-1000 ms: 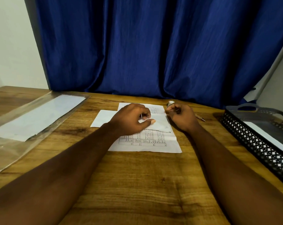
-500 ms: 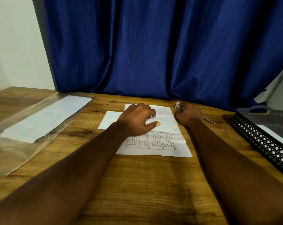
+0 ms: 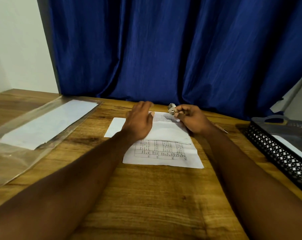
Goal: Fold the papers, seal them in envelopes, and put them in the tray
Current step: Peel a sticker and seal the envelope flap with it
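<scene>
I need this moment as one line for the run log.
left hand: flat on white envelope | right hand: grips small shiny object | white envelope: across printed paper | tray: right, apart

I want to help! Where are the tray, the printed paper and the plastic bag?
Black mesh tray (image 3: 276, 155): head view, side wall.
White printed paper sheet (image 3: 162, 151): head view, printed table.
Clear plastic bag (image 3: 11, 163): head view, near end.

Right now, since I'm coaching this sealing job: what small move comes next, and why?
Probably lower the small silvery object pinched in the right hand onto the far edge of the flat white envelope: the left hand rests flat on it.
</scene>
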The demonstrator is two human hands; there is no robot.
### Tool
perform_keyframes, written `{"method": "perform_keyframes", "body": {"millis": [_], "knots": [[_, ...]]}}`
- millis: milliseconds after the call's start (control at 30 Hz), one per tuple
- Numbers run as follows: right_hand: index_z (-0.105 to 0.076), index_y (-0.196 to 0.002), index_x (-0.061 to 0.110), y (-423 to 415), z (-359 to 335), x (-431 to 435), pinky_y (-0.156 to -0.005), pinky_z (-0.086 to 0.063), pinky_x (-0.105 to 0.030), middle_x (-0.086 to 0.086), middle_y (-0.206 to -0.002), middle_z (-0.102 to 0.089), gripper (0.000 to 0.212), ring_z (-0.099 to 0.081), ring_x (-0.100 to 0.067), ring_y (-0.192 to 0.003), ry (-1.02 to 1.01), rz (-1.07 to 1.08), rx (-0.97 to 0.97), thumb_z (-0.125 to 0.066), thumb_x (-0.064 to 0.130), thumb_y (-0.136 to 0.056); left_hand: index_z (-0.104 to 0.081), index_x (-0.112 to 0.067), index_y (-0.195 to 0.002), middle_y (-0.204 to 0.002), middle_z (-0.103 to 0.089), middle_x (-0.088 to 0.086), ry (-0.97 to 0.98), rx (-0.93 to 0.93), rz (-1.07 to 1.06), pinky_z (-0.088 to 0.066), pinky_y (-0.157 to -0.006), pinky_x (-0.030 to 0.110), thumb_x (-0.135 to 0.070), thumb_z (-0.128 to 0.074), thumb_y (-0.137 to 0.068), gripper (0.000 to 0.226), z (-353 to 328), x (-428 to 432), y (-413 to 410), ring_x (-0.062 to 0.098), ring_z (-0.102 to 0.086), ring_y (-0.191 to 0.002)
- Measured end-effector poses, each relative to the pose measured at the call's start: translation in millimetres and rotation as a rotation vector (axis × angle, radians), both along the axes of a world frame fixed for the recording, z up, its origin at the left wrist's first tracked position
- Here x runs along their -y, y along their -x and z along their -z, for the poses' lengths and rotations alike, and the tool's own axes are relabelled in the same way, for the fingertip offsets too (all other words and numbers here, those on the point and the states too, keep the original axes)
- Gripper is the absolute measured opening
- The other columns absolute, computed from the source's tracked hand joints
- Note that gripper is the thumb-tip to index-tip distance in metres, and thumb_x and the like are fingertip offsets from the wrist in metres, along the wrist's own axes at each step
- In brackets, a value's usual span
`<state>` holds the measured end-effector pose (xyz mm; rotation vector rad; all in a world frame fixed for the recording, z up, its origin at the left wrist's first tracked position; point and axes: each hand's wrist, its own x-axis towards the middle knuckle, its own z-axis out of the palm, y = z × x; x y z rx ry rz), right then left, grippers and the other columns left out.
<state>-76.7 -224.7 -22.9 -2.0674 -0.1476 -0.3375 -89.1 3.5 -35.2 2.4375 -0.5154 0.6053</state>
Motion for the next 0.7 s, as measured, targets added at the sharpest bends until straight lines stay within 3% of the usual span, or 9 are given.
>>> {"method": "perform_keyframes", "body": {"millis": [133,233,333,433,533,600,700], "knots": [[-0.077,-0.107,0.011,8.9,-12.0,-20.9,-0.075,-0.054,-0.026,0.002,-0.093,-0.077,0.017,-0.066,-0.008,-0.083,0.026,-0.136,-0.015,-0.067,0.000,-0.099,-0.049,-0.017,-0.149,-0.149,-0.053,0.002,0.558,-0.251,0.097,-0.041,-0.107,0.031,-0.035,-0.055,-0.107,0.046,0.2,-8.4,-6.3,0.017,-0.050,-0.134],[-0.074,-0.112,0.001,13.7,-17.4,-27.9,-0.068,-0.055,-0.029,-0.008,-0.095,-0.074,0.019,-0.064,-0.012,-0.074,0.038,-0.186,-0.019,-0.064,-0.006,-0.098,-0.052,-0.017,-0.149,-0.145,-0.059,0.000,0.759,-0.343,0.222,-0.044,-0.098,0.022,-0.034,-0.066,-0.100,0.054,-4.5,-8.4,-6.1,0.011,-0.056,-0.129],[-0.074,-0.108,0.002,17.5,-18.0,-32.4,-0.068,-0.055,-0.033,-0.006,-0.086,-0.072,0.018,-0.061,-0.020,-0.072,0.075,-0.255,-0.047,-0.062,-0.006,-0.098,-0.058,-0.008,-0.143,-0.129,-0.070,0.003,0.842,-0.410,0.329,-0.054,-0.081,0.014,-0.018,-0.069,-0.098,0.048,-4.5,-5.2,-3.1,0.005,-0.070,-0.108],[-0.077,-0.101,0.009,21.4,-17.1,-36.1,-0.066,-0.055,-0.031,-0.004,-0.080,-0.075,0.019,-0.063,-0.020,-0.072,0.125,-0.282,-0.048,-0.063,-0.003,-0.097,-0.071,-0.006,-0.120,-0.095,-0.079,0.001,0.901,-0.451,0.394,-0.056,-0.068,0.015,-0.006,-0.066,-0.098,0.023,-4.9,-3.8,-0.8,0.008,-0.076,-0.082],[-0.077,-0.103,0.005,22.0,-16.0,-36.3,-0.073,-0.060,-0.046,-0.018,-0.094,-0.078,0.019,-0.067,-0.029,-0.079,0.077,-0.287,-0.046,-0.062,-0.005,-0.098,-0.075,-0.015,-0.110,-0.094,-0.080,0.000,0.872,-0.448,0.408,-0.056,-0.067,0.017,-0.010,-0.069,-0.097,0.016,-5.2,-5.0,0.7,0.011,-0.077,-0.083],[-0.078,-0.101,0.011,22.0,-15.0,-35.8,-0.084,-0.061,-0.056,-0.018,-0.096,-0.078,0.021,-0.069,-0.033,-0.085,0.060,-0.292,-0.051,-0.062,-0.003,-0.099,-0.075,-0.022,-0.109,-0.099,-0.080,-0.005,0.797,-0.409,0.385,-0.055,-0.068,0.015,-0.015,-0.076,-0.092,0.019,-4.8,-5.7,0.1,0.008,-0.076,-0.089],[-0.079,-0.094,0.019,21.2,-15.0,-36.6,-0.088,-0.059,-0.060,-0.015,-0.095,-0.079,0.025,-0.070,-0.032,-0.086,0.042,-0.296,-0.063,-0.063,0.001,-0.099,-0.073,-0.031,-0.105,-0.099,-0.079,-0.015,0.749,-0.389,0.377,-0.055,-0.070,0.013,-0.018,-0.085,-0.083,0.028,-3.8,-4.0,1.7,0.002,-0.074,-0.092]]}}
